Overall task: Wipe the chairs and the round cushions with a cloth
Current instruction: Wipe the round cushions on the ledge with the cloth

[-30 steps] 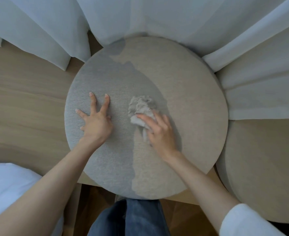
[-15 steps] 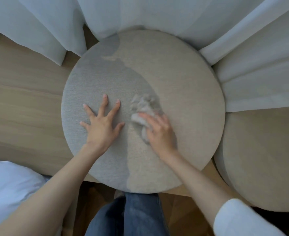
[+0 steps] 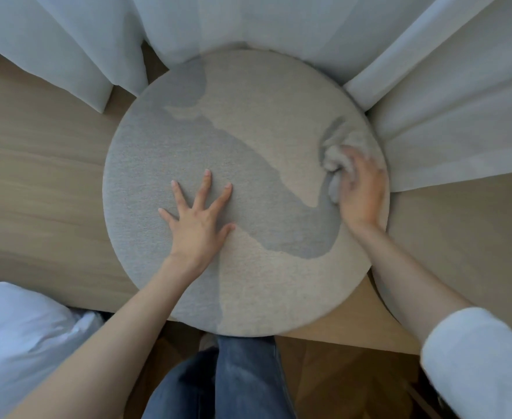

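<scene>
While the left hand (image 3: 197, 228) lies flat on the round cushion (image 3: 248, 140), near its middle, with straight fingers spread wide apart, the right hand (image 3: 362, 189) is at the right edge of the same cushion, on top of a crumpled beige cloth (image 3: 334, 155). This hand is blurred, so I cannot tell if its fingers curl around the cloth or only press it down. The cloth touches the cushion close to the rim. A big shadow covers the left part of the cushion. The cushion rests on a light wooden table (image 3: 37, 176), and a second cushion (image 3: 460, 237) lies just beside it on the right. A white curtain (image 3: 278, 22) hangs behind, its folds reaching the far rim. The right arm has a white sleeve (image 3: 475, 358); the left forearm is bare.
</scene>
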Demonstrator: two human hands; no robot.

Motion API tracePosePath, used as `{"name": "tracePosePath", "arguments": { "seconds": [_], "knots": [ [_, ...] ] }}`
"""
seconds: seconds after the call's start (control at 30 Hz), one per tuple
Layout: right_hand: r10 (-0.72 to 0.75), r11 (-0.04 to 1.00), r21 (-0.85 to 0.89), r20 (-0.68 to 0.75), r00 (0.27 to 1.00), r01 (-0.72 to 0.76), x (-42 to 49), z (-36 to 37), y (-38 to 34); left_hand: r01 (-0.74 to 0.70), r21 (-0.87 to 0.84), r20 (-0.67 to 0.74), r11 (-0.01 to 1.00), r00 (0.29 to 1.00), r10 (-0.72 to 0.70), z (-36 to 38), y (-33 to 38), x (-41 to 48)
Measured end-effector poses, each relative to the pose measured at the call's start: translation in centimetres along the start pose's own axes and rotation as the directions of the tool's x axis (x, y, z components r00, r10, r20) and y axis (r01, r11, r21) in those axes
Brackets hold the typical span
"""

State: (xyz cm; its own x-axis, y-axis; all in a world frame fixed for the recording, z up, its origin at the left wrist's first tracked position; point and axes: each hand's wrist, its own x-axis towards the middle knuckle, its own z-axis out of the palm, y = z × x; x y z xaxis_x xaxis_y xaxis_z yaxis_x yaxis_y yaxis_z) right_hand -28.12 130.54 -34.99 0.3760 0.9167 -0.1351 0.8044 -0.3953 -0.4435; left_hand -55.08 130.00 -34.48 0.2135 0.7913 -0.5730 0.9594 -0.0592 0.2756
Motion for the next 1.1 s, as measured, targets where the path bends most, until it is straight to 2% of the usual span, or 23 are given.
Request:
{"name": "tracePosePath", "arguments": {
  "seconds": [0.1, 0.2, 0.23, 0.3, 0.37, 0.43, 0.53, 0.6, 0.67, 0.8, 0.87, 0.93, 0.97, 1.03, 1.1],
  "knots": [
    [-0.105, 0.987, 0.134, 0.148, 0.983, 0.085, -7.0, 3.7, -4.3, 0.012, -0.021, 0.021, 1.000, 1.000, -0.011, -0.2, 0.0, 0.3],
    [-0.180, 0.974, 0.181, 0.252, 0.951, 0.136, -11.4, 4.7, -7.0, 0.015, -0.006, 0.045, 1.000, 0.999, -0.014, -0.6, 0.0, 0.4],
    [-0.205, 0.966, 0.209, 0.265, 0.942, 0.151, -11.2, 4.2, -6.8, 0.018, 0.002, 0.052, 1.000, 0.998, -0.018, -0.6, 0.0, 0.4],
    [-0.248, 0.959, 0.190, 0.198, 0.948, 0.211, -9.2, 2.3, -5.2, 0.020, 0.010, 0.057, 1.000, 0.998, -0.020, -0.8, 0.1, 0.3],
    [-0.206, 0.977, 0.070, 0.082, 0.975, 0.201, -6.0, 0.2, -2.5, 0.009, -0.003, 0.036, 1.000, 0.999, -0.009, -0.7, 0.3, 0.2],
    [-0.104, 0.993, -0.050, 0.001, 0.995, 0.104, -2.4, -1.6, 0.5, -0.012, -0.001, 0.002, 1.000, 1.000, 0.012, -0.4, 0.7, -0.3],
    [0.060, 0.994, -0.094, -0.018, 0.998, -0.061, 0.8, -2.4, 3.2, -0.060, 0.040, -0.009, 0.997, 0.998, 0.061, 0.7, 1.2, -1.4],
    [0.085, 0.995, -0.053, -0.017, 0.996, -0.086, 0.1, -1.5, 2.1, -0.069, 0.051, 0.014, 0.996, 0.998, 0.068, 1.1, 1.4, -1.6],
    [0.030, 0.999, 0.016, 0.024, 0.999, -0.030, -3.4, 0.4, -0.2, -0.062, 0.052, 0.035, 0.997, 0.998, 0.060, 1.1, 1.4, -1.4],
    [-0.093, 0.982, 0.184, 0.218, 0.972, 0.052, -13.0, 3.7, -4.5, -0.079, 0.069, 0.054, 0.994, 0.996, 0.075, 1.3, 1.2, -1.1],
    [-0.139, 0.961, 0.270, 0.277, 0.951, 0.061, -14.3, 3.4, -4.9, -0.091, 0.074, 0.063, 0.993, 0.994, 0.086, 1.3, 1.0, -1.1],
    [-0.165, 0.946, 0.311, 0.232, 0.959, 0.087, -13.1, 1.8, -4.0, -0.101, 0.056, 0.063, 0.993, 0.993, 0.098, 1.3, 0.9, -1.3],
    [-0.162, 0.954, 0.278, 0.177, 0.971, 0.109, -12.1, 0.7, -3.2, -0.108, 0.045, 0.045, 0.993, 0.993, 0.106, 1.4, 0.7, -1.7],
    [-0.146, 0.980, 0.144, 0.058, 0.988, 0.137, -9.8, -1.2, -0.9, -0.144, 0.028, -0.026, 0.989, 0.989, 0.145, 1.8, 0.1, -3.1],
    [-0.078, 0.996, 0.034, -0.009, 0.997, 0.078, -8.3, -2.5, 1.5, -0.175, 0.051, -0.082, 0.983, 0.981, 0.178, 2.8, -0.7, -4.9]
  ]
}}
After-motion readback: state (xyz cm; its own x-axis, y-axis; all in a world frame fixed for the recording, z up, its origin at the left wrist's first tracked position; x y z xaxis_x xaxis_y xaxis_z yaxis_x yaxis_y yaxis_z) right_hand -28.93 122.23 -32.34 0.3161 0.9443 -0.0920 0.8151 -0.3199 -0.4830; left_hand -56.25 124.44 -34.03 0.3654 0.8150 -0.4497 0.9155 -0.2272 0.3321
